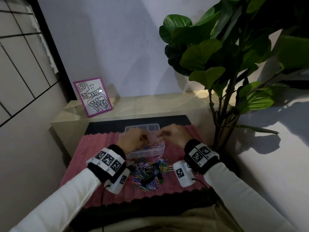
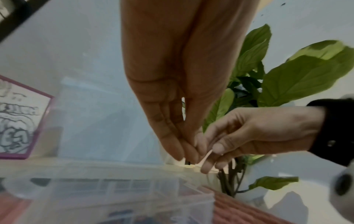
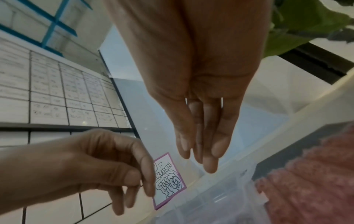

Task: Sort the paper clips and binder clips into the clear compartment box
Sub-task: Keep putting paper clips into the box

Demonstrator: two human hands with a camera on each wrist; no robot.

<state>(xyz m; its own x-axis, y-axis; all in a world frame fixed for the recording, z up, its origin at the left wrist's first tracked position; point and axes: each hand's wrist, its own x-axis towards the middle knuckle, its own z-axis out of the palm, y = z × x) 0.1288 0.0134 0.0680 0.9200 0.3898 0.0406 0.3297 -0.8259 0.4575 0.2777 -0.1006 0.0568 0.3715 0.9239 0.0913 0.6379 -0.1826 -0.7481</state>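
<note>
At the far left a wall of pale tiles (image 1: 20, 67) with dark grout lines runs back to a black vertical frame, and beside it a small picture in a purple frame (image 1: 93, 96) leans on a glossy beige ledge (image 1: 150, 104); its doodled lettering is too distorted to read. Below the ledge, a ribbed pink mat (image 1: 93, 148) covers a dark table (image 1: 107, 125), whose edges are mostly hidden. The left hand (image 1: 133, 139) hovers over the clear compartment box (image 1: 147, 150), its grip closed in a pinch; in the left wrist view its fingertips (image 2: 178, 153) press together on a small pale clip (image 2: 188, 164), blurred and partly covered, so its kind is hard to tell. The box is thin, see-through plastic with low dividers; a few coloured clips lie in its near part, but the hands hide much of the inside. Just in front of it, a tangled pile of clips (image 1: 148, 171) lies on the mat, thin wire paper clips in many colours mixed with dark binder clips, partly cut off by both wrist bands. The right hand (image 1: 173, 134) meets the left over the box, thumb and forefinger pinching the same pale piece in the left wrist view; the right wrist view shows its fingers straight and together. At the far right a leafy plant (image 1: 225, 56) with broad glossy leaves stands against a plain white wall.
</note>
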